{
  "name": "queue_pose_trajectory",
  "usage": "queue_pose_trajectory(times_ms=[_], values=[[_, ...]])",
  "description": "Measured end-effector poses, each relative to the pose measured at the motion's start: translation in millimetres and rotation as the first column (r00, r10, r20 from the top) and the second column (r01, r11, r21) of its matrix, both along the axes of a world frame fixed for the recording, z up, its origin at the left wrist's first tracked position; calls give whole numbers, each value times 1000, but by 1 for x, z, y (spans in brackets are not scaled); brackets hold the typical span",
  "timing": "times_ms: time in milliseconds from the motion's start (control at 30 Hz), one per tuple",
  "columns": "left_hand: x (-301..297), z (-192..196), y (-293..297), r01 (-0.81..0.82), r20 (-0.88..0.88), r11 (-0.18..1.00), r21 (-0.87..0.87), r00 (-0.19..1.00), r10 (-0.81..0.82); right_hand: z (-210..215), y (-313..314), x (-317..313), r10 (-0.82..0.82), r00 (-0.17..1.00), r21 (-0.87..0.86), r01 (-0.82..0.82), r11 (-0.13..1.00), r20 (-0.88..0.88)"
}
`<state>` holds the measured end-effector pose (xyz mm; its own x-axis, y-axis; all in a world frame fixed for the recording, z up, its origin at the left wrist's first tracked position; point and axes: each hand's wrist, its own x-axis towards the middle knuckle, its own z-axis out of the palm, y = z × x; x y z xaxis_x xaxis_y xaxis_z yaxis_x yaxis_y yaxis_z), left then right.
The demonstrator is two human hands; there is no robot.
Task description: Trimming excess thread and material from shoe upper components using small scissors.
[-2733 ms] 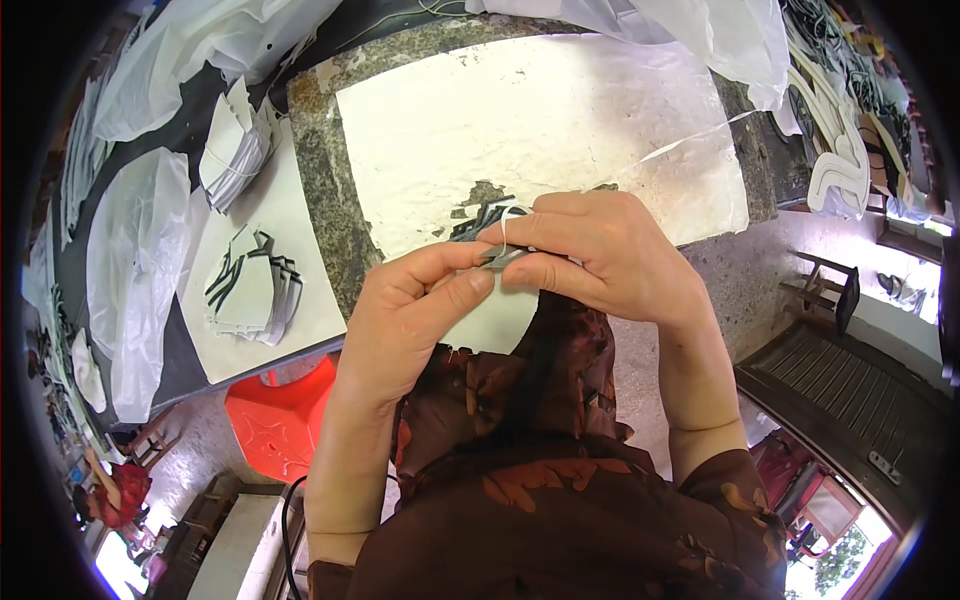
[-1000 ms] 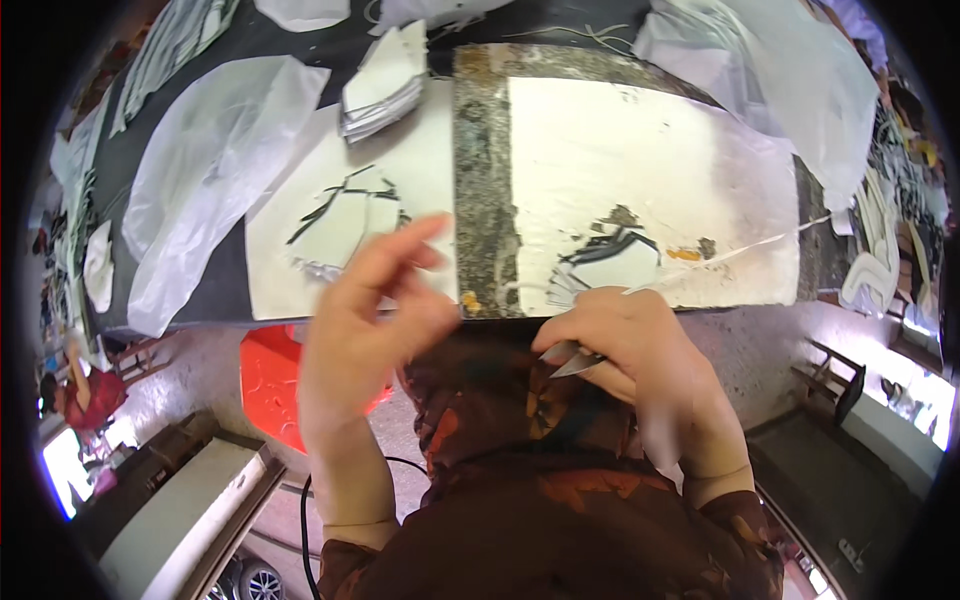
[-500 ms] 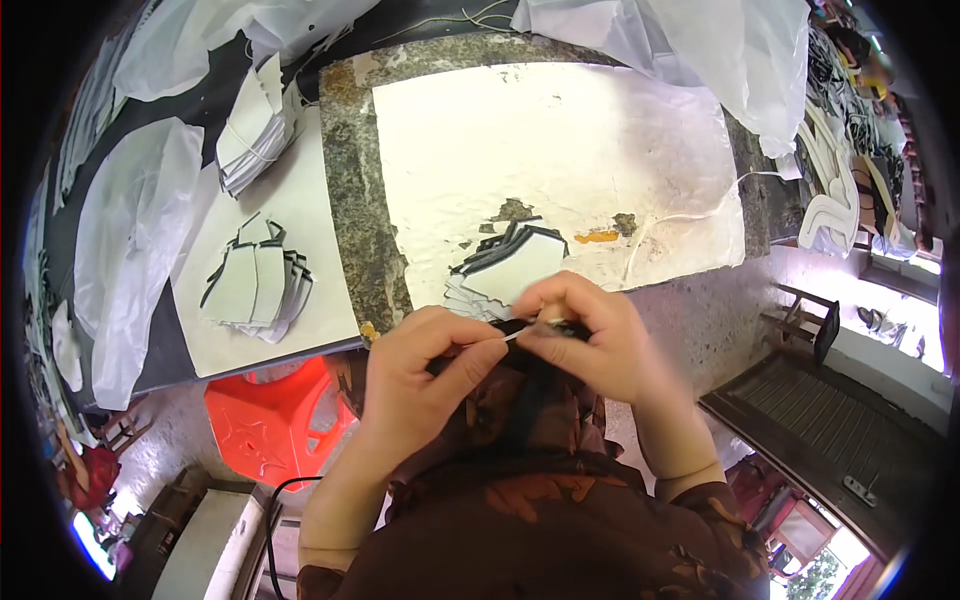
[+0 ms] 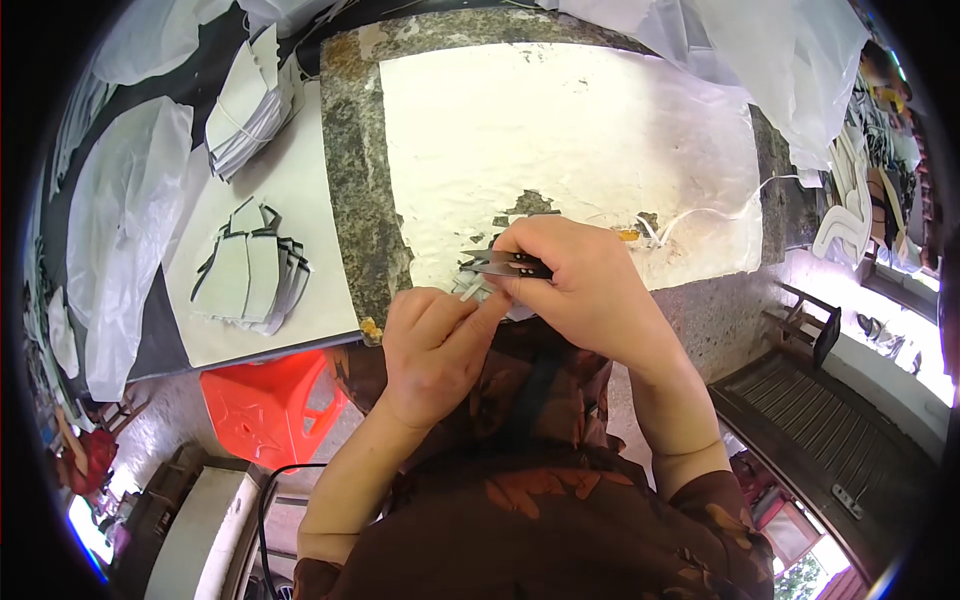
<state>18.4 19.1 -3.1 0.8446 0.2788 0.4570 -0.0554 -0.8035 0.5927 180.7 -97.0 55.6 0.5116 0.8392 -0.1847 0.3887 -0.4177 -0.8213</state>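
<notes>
My right hand (image 4: 590,285) is closed around a small pair of black-handled snips (image 4: 508,265), whose metal blades point left above my left fingertips. My left hand (image 4: 435,350) pinches a narrow white strip (image 4: 471,291) just below the blades; whether they touch it I cannot tell. Under and behind my hands lies a stack of white pieces with black edging, mostly covered now. Further left, a fanned group of similar white pieces with black edges (image 4: 250,275) rests on a pale sheet (image 4: 325,250).
A tied bundle of white pieces (image 4: 245,115) stands at the far left, near a crumpled plastic bag (image 4: 125,230). The worn white work sheet (image 4: 570,130) covers a stained board (image 4: 360,160). A thin white cord (image 4: 705,212) lies at right. Below the table is a red stool (image 4: 265,410).
My right hand has moved farther over the table, and the snips' blades now show above my left fingertips. My left hand keeps its pinch. The whole view has shifted slightly.
</notes>
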Motion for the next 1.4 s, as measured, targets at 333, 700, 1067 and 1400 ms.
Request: queue_pose_trajectory(times_ms=[333, 700, 1067, 1400], values=[[-5, -1, -2, -96, -24, 992, 84, 995, 99, -6, 1, -1, -41, 992, 16, 39, 999, 121], [-3, -2, -4, -146, -1, 980, 133, 989, 148, -1, -4, 5, -18, 1000, 8, 18, 1000, 22], [-2, -2, -3, -145, -3, 980, 137, 989, 147, -6, -1, 2, -18, 995, 27, 15, 1000, 101], [-2, 1, -1, -79, -66, 979, 187, 993, 93, -7, -3, 2, -12, 990, 29, 8, 1000, 140]])
